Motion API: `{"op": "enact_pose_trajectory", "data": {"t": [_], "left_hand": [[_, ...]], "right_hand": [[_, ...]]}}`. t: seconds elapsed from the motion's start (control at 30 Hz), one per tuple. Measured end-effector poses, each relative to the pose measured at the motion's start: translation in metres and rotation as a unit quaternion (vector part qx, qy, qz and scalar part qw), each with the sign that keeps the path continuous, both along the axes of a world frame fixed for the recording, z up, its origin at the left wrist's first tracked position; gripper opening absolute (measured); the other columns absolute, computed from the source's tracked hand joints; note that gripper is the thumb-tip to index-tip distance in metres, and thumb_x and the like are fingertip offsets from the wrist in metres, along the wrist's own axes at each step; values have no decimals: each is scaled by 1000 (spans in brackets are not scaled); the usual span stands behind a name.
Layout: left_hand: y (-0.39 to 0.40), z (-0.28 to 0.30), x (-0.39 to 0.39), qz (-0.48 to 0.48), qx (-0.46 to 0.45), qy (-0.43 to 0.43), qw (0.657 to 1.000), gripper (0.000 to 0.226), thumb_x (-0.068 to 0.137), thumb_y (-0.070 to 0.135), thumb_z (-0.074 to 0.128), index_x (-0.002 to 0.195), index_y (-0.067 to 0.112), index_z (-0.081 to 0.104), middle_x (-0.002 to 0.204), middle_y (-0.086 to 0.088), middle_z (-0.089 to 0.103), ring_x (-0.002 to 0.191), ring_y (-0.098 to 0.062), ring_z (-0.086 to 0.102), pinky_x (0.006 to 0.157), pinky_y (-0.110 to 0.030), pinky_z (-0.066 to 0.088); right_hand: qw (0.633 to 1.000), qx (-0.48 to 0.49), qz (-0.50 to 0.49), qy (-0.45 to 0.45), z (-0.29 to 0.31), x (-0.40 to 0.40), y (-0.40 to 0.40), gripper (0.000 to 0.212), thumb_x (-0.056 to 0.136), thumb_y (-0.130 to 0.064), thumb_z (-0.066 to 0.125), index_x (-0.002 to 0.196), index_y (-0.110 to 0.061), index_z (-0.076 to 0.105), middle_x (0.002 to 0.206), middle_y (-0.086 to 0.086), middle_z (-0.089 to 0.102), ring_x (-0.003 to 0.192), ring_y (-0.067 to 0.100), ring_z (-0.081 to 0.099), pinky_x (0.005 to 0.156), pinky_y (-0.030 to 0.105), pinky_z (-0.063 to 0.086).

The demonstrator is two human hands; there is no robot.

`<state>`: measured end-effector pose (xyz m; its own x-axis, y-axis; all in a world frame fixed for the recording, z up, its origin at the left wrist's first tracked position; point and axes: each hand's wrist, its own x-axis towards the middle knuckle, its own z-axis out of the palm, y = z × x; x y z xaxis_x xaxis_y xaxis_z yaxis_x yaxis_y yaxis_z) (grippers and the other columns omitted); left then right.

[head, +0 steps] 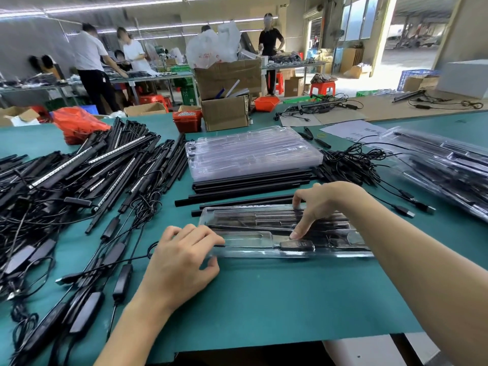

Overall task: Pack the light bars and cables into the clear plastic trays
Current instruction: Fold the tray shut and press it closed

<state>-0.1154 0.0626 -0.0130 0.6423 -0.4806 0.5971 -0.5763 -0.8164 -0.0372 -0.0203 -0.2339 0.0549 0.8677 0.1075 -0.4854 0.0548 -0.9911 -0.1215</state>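
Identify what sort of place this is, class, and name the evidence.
Probably a factory packing floor: a heap of black light bars on a green table, a stack of clear plastic trays, and cardboard boxes beyond.

Right forearm hides the clear tray's right end.

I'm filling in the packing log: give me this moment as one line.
stage: packing | left hand: steadies clear tray end | right hand: presses controller into slot | empty trays: stacked behind
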Motion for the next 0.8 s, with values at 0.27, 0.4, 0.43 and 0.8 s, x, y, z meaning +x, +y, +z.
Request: {"op": "enact_pose_trajectory", "data": {"t": [0.27,0.4,0.43,0.8], "left_hand": [[18,2,1,53,-134,12,990,26,83,34,59,97,22,77,105,12,73,96,-15,67,79,-42,51],[17,-2,7,56,-181,-12,982,20,82,14,78,101,16,77,110,6,72,103,-18,66,86,-48,54],[14,-2,7,61,-206,-10,977,26,80,8,81,105,15,76,114,3,70,108,-19,63,91,-48,53],[-62,24,-22,-44,-637,507,579,59,81,49,75,128,19,55,114,-10,72,93,-33,74,61,-36,59]], "right_hand": [[960,277,-36,33,-11,0,-3,66,50,-59,89,72,-17,43,66,1,40,64,17,27,57,32,24],[936,343,-63,44,-15,-5,-3,75,58,-44,91,114,-6,59,114,14,53,95,19,51,80,35,39],[930,360,-67,40,-17,-5,-3,73,56,-43,91,117,-14,62,122,9,56,104,21,56,86,38,45],[841,525,-129,-6,-15,-2,14,81,49,-33,95,120,-11,64,117,11,71,114,28,62,108,44,41]]}}
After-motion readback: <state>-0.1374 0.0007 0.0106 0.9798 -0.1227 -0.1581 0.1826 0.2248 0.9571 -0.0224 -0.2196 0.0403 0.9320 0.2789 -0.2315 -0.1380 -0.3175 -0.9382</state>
